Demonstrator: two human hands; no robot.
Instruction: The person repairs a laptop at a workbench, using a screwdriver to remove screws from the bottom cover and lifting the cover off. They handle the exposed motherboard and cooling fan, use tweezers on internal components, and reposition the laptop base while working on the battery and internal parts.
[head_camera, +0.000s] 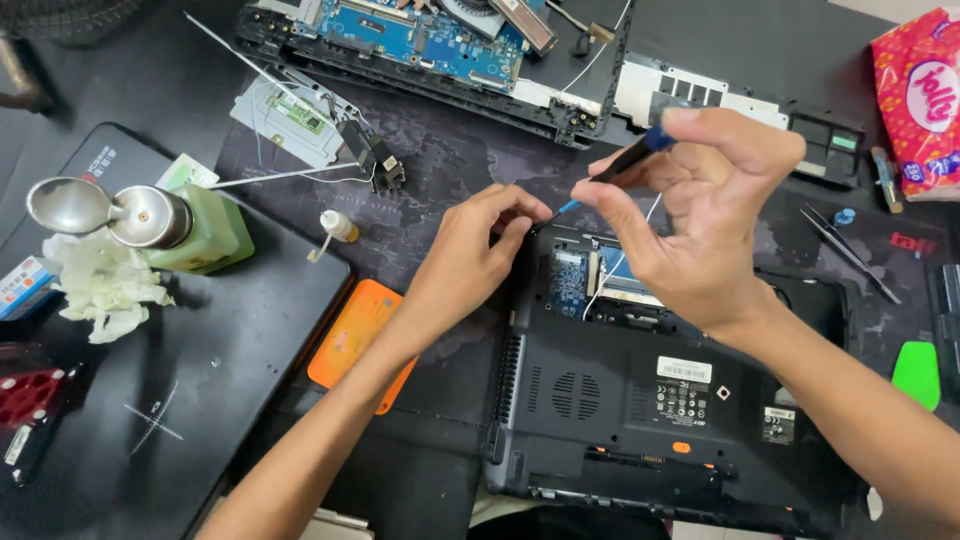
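A black laptop (620, 420) lies upside down in front of me, its upper compartment open on a blue circuit board (568, 282) and white wires. My right hand (690, 210) grips a black screwdriver with a blue cap (632, 155), its tip pointing down-left toward the laptop's top left corner. My left hand (470, 262) rests with pinched fingers at that same corner, right beside the tip. What the left fingers pinch is hidden.
A second opened laptop with a blue board (420, 40) lies at the back. On the left are a closed black laptop (170, 380), a green liquid dispenser bottle (195, 232), crumpled tissue (105, 285) and an orange pad (355, 335). Tweezers (845, 250), a green pick (917, 372) and a red tissue pack (920, 100) are at right.
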